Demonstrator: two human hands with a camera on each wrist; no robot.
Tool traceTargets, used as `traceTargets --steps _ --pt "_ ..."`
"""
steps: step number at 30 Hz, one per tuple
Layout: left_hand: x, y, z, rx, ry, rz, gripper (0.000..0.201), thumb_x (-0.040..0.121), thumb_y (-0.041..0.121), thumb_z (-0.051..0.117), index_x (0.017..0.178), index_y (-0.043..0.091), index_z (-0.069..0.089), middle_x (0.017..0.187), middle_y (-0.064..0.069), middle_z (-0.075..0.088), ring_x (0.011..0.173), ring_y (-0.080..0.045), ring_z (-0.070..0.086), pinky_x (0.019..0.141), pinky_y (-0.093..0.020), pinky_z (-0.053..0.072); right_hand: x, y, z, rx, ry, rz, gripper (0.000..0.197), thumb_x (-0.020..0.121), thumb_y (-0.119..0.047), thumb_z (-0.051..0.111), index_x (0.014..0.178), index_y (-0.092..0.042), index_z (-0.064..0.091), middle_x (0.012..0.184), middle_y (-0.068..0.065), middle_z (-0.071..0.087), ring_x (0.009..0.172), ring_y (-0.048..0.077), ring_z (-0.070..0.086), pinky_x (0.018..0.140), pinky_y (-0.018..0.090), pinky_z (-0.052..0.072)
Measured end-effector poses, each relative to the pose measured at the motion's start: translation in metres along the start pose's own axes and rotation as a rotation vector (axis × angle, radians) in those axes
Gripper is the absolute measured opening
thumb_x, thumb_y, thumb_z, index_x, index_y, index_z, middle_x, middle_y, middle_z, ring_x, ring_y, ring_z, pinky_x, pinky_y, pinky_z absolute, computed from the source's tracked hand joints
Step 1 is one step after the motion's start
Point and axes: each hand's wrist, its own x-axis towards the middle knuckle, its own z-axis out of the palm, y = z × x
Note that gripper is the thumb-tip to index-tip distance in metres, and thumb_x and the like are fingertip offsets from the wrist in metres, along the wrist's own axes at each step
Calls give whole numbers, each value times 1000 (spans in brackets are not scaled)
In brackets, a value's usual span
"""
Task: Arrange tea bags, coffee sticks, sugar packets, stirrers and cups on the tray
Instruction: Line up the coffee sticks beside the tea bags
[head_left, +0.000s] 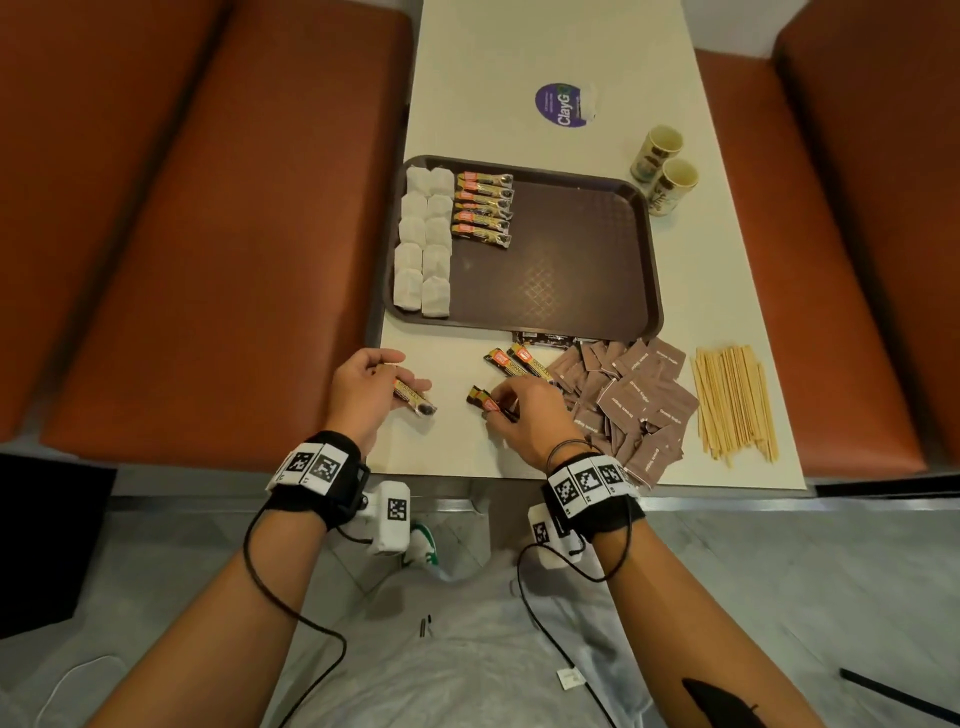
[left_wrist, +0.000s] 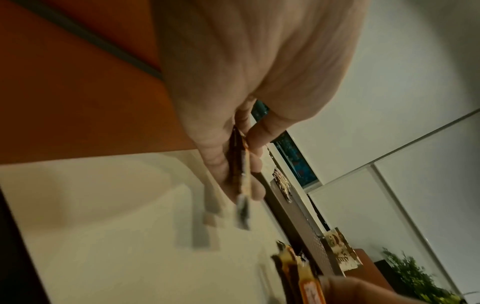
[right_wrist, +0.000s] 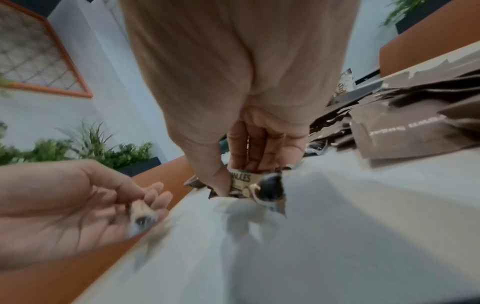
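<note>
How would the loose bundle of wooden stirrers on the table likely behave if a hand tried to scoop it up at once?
The stirrers are thin, separate sticks lying roughly parallel and unbound, so they would probably scatter or slip out of a loose grip. They look light and stiff. Lying flat on the smooth table, some may roll or slide when pushed.

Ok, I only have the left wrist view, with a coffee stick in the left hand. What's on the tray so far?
Observer: Two columns of tea bags along the left side of the tray, with a row of coffee sticks beside them at the far end.
Operator: And the right hand?
Observer: The right hand pinches another coffee stick low over the table, next to the heap of sugar packets.
Operator: Cups on yet?
Observer: No, both cups stand on the table past the tray's far right corner, and the stirrers lie in a pile right of the sugar.
</note>
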Motion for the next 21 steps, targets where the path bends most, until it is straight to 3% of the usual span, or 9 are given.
traceTargets --steps 4,6,7,10,13,15,19,21 --pt "2 3 17 92 -54 -21 25 98 -3 44 105 8 65 64 -7 57 53 -24 59 59 -39 49 9 -13 -12 212 124 -17 13 86 -29 75 93 -26 65 88 -6 63 76 16 62 72 35 56" --pt "0 8 27 69 -126 -30 17 104 11 53 109 4 67 76 -6 54 52 -18 48 53 -33 40 14 -23 -19 293 123 -17 14 85 -27 77 92 -28 65 81 -9 62 65 16 63 62 35 59" --pt "-1 11 31 67 -166 -35 23 106 23 56 111 4 68 81 -5 55 53 -16 47 50 -30 39 18 -28 -22 312 109 -22 13 86 -25 77 93 -26 66 79 -9 62 61 16 63 58 34 59" --pt "-2 20 40 91 -278 5 33 105 40 58 108 10 69 82 -4 65 54 -15 53 45 -28 39 29 -39 -31 383 69 -51 14 87 -23 77 97 -17 69 75 -4 63 55 15 63 52 38 60" --pt "8 22 44 78 -223 85 26 105 33 61 107 10 71 91 -12 74 70 -24 64 50 -31 42 43 -42 -37 347 103 -89 16 87 -28 78 100 -19 74 79 -6 68 57 9 63 55 30 59" --pt "14 27 45 74 -151 69 26 104 33 61 106 10 71 93 -8 79 79 -26 71 52 -32 43 52 -43 -40 342 125 -99 16 87 -32 77 100 -22 76 80 -7 71 61 5 63 61 24 56" --pt "24 41 47 -60 -50 19 18 106 24 58 98 9 65 97 -10 80 77 -25 74 50 -31 46 71 -41 -46 366 168 -85 13 90 -31 75 102 -26 77 85 -10 72 79 4 65 72 16 51" --pt "32 46 46 -106 -51 29 12 108 15 53 106 7 62 101 -14 79 86 -28 77 51 -29 49 79 -41 -53 396 174 -86 13 92 -29 73 104 -27 77 91 -10 72 86 4 65 76 16 53"
